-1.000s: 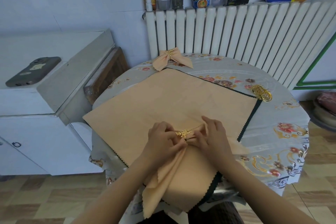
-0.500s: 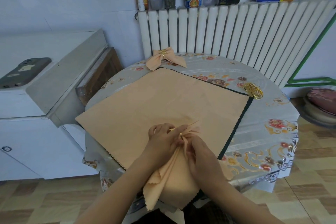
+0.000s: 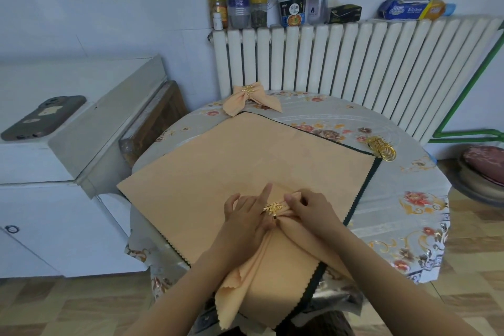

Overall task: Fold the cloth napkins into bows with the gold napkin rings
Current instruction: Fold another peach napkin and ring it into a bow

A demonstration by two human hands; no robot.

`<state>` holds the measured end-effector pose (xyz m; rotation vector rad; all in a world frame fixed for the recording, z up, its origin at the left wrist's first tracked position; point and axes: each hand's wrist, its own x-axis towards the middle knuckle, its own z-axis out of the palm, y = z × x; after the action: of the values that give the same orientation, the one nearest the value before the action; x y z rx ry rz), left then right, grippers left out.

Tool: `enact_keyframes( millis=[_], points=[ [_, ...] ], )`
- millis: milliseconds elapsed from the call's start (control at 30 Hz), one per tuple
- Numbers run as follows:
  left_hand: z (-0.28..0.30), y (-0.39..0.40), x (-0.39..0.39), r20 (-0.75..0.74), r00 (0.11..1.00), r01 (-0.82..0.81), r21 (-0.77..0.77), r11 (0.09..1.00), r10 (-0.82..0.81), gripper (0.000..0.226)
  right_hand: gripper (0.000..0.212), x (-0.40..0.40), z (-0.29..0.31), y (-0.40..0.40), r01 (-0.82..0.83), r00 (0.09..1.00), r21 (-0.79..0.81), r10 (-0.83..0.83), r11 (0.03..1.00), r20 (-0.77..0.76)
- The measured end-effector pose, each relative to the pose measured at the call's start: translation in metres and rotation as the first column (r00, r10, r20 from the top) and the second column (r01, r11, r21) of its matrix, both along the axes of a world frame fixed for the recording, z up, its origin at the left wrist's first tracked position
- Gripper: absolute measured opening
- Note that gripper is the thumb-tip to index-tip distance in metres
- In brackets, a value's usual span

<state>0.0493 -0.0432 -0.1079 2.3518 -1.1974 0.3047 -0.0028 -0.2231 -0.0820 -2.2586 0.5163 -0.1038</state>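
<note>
A peach napkin is gathered through a gold leaf napkin ring near the table's front edge. My left hand holds the ring and the bunched cloth, its index finger pointing up. Just right of the ring, my right hand pinches the napkin's gathered folds. One tail of the napkin hangs over the table edge. A finished peach bow with its gold ring lies at the back of the table.
A large peach cloth with a dark scalloped border covers the round floral table. Several gold rings lie at its right corner. A white radiator stands behind, and a white cabinet with a phone is on the left.
The ring, hidden by my fingers half a second ago, now shows between my hands. My left index finger has lifted. My right hand moved to the folds right of the ring.
</note>
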Motion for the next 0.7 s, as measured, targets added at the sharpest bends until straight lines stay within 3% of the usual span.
enact_keyframes(
  millis=[333,400,433,500,533,600,700],
  points=[
    [-0.009,-0.004,0.004,0.099,0.995,-0.013,-0.015,1.000,0.015,0.069,0.048,0.003,-0.009,0.012,0.117,0.984,-0.164,-0.092,0.979,0.154],
    [-0.005,-0.004,0.003,-0.022,0.995,-0.099,-0.048,0.994,0.098,0.075,0.043,0.001,-0.013,0.009,0.093,0.981,-0.166,-0.062,0.982,0.184],
    [0.000,-0.003,0.004,-0.169,0.972,-0.173,-0.052,0.984,0.162,0.081,0.040,-0.001,-0.014,0.008,0.074,0.981,-0.173,-0.040,0.982,0.189],
    [0.007,0.002,0.007,-0.374,0.870,-0.346,0.001,0.938,0.321,0.089,0.032,-0.003,-0.017,0.003,0.048,0.984,-0.209,-0.010,0.977,0.181],
    [0.008,0.005,0.008,-0.383,0.828,-0.421,0.056,0.905,0.409,0.081,0.030,-0.005,-0.019,0.000,0.049,0.985,-0.232,-0.008,0.971,0.174],
    [0.005,0.011,0.013,-0.347,0.799,-0.493,0.089,0.865,0.491,0.043,0.033,-0.008,-0.023,-0.003,0.065,0.987,-0.241,-0.027,0.968,0.158],
    [0.013,0.015,0.018,-0.571,0.753,-0.449,-0.084,0.889,0.326,0.020,0.033,-0.012,-0.016,-0.005,0.056,0.990,-0.037,-0.050,0.998,0.129]
  ],
)
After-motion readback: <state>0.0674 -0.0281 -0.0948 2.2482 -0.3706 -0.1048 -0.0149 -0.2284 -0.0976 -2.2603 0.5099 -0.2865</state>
